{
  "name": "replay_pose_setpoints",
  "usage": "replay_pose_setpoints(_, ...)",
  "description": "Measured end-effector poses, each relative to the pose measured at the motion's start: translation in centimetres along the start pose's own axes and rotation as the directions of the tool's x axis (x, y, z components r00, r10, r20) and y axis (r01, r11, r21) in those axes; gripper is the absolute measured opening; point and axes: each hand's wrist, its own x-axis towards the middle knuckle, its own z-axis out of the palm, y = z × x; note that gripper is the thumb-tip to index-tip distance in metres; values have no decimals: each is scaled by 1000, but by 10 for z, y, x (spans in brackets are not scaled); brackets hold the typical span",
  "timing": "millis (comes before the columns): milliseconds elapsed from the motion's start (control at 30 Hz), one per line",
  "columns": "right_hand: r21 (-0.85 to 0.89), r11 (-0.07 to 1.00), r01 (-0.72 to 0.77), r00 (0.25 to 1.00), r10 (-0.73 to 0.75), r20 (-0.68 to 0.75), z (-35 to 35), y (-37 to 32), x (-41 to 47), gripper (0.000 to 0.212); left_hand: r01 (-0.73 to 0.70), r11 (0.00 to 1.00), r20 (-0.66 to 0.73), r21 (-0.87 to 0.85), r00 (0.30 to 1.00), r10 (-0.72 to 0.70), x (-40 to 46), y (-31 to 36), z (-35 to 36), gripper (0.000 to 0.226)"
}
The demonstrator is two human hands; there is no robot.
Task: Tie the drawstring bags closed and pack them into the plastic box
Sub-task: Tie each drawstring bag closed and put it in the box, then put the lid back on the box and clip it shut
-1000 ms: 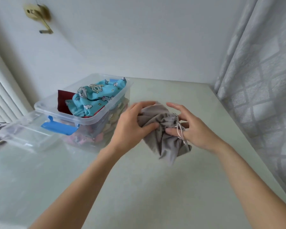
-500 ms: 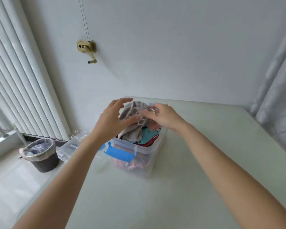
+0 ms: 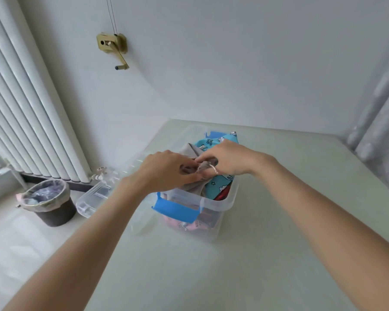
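A clear plastic box (image 3: 213, 204) with blue latches stands on the pale table, filled with drawstring bags. A grey drawstring bag (image 3: 192, 151) lies on top of them, over a blue patterned bag (image 3: 218, 187). My left hand (image 3: 166, 170) grips the grey cloth from the left. My right hand (image 3: 225, 158) pinches the bag's gathered neck, with the white cord looped by its fingers. Both hands are over the box's opening. Red and pink bags show lower in the box.
The box's clear lid (image 3: 94, 198) lies off the table's left edge. A dark bin (image 3: 48, 202) with a liner stands on the floor by the white radiator (image 3: 27, 122). A curtain (image 3: 382, 122) hangs at the right. The table (image 3: 267, 254) spreads toward me.
Both hands carried the grey bag from above the table's middle left to the box and lowered it onto the bags inside. The view turned left with them.
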Motion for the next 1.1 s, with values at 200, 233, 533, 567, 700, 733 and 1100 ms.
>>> replay_pose_setpoints(200, -16, 1000, -19, 997, 18, -68, 11, -16, 7, 46, 2, 968, -231, -252, 971, -62, -12, -37, 5, 26)
replay_pose_setpoints(233, 6, 1000, -8, 996, 8, -91, 12, -12, 5, 46, -16, 964, -248, -266, 967, -52, -15, -37, 8, 26)
replay_pose_setpoints(533, 282, 950, 134, 874, 21, -485, 15, -14, -54, 33, 87, 806, -314, -585, 892, -325, -50, -41, 36, 42)
replay_pose_setpoints(567, 282, 951, 124, 873, 30, -487, 20, -15, -56, 34, 98, 761, -258, -641, 906, -334, -52, -38, 39, 48)
replay_pose_setpoints(700, 244, 970, -12, 932, 99, -349, 30, -12, -68, 31, 72, 636, -174, -769, 932, -317, -54, -22, 43, 86)
replay_pose_setpoints(733, 237, 971, -35, 930, 119, -349, 32, -9, -71, 30, 74, 614, -144, -786, 943, -299, -53, -17, 43, 97)
replay_pose_setpoints(1100, 98, 991, -91, 847, 129, -515, 53, 4, -106, 32, -3, 553, -173, -833, 951, -256, -45, 28, 57, 65)
